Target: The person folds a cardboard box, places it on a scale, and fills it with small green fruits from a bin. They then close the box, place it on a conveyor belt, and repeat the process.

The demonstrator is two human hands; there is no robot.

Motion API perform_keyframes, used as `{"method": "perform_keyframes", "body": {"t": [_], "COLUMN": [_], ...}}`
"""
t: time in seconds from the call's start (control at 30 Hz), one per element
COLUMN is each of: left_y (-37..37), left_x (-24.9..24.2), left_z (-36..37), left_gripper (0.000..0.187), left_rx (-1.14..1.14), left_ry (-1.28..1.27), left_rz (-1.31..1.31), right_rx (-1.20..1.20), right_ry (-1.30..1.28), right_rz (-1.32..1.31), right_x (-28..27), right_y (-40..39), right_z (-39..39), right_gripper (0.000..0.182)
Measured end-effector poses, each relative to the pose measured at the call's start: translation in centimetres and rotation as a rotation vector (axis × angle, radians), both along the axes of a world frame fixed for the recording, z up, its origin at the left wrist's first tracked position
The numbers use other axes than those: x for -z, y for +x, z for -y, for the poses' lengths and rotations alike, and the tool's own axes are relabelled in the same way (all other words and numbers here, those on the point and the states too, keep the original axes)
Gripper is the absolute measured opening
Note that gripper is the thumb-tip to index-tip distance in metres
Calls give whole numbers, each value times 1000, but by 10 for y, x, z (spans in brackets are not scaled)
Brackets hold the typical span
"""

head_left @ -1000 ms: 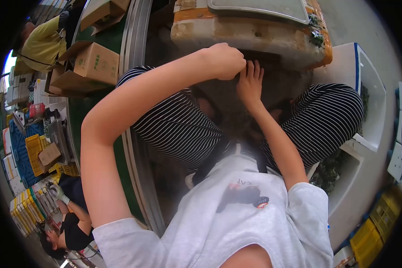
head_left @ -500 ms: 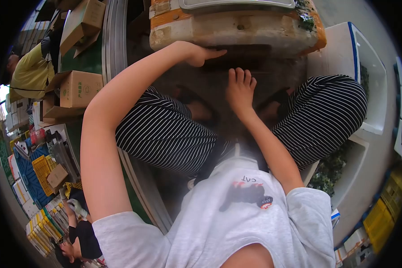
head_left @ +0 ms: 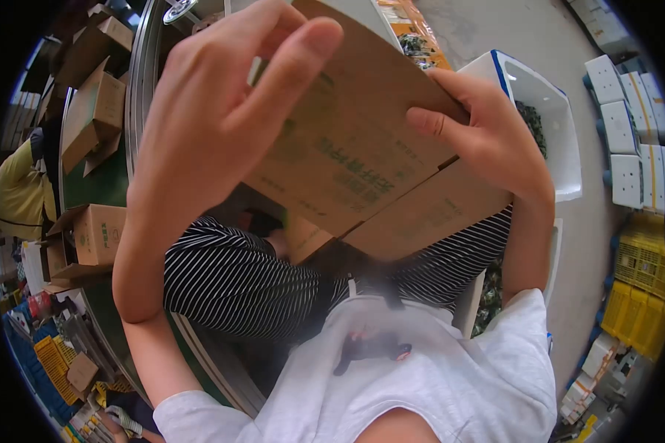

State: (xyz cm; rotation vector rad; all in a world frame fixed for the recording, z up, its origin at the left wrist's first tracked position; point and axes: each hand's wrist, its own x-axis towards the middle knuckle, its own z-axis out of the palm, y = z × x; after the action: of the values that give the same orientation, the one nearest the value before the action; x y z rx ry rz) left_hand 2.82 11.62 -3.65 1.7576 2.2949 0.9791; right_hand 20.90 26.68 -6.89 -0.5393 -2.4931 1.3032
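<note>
A brown cardboard carton (head_left: 380,144) with green printing is tilted in front of my lap. My right hand (head_left: 488,125) grips its upper right edge, thumb on the printed face and some fingers hidden behind the board. Raised close to the camera, my left hand (head_left: 214,111) overlaps the carton's upper left side. Its thumb stands apart from its bent fingers, with nothing visible between them. Whether this hand touches the board cannot be made out. A fold or gap crosses the carton's lower part, above my striped trousers.
White foam boxes (head_left: 561,140) with dark green contents stand at my right. Opened cartons (head_left: 100,232) rest on a green surface with a metal edge at my left. Yellow crates (head_left: 635,317) and white boxes line the far right. Another person in yellow (head_left: 22,192) is at the far left.
Both hands have come up from the floor area between my legs. The carton is now before me, in my right hand. The camera view has shifted, showing more at the right.
</note>
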Motion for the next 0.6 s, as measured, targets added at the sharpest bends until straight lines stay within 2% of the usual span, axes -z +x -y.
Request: {"method": "perform_keyframes", "body": {"t": [0.03, 0.1, 0.17, 0.33, 0.47, 0.53, 0.6], "left_y": [11, 5, -8, -34, -37, -37, -31], "left_x": [0, -11, -15, -1, 3, 5, 4], "left_z": [-3, -5, -9, -15, -10, -10, -10], "left_gripper": [37, 53, 65, 46, 45, 48, 52], "left_rx": [5, 39, 56, 70, -62, 32, 182], "left_ry": [207, -34, -66, 276, 323, 391, 397], "left_rz": [-34, -12, -10, -68, -204, -53, 309], "right_rx": [29, 68, 68, 123, 329, 348, 246], "right_ry": [59, 161, 242, 394, 533, 561, 417], "right_rz": [28, 84, 11, -41, -306, -455, -441], "right_x": [-15, -38, -47, -72, -80, -81, -88], "right_y": [-7, -27, -49, -47, -35, -34, -41], "right_z": [-3, -14, -28, -21, -29, -37, -31], "right_gripper": [27, 38, 32, 31, 33, 34, 34]}}
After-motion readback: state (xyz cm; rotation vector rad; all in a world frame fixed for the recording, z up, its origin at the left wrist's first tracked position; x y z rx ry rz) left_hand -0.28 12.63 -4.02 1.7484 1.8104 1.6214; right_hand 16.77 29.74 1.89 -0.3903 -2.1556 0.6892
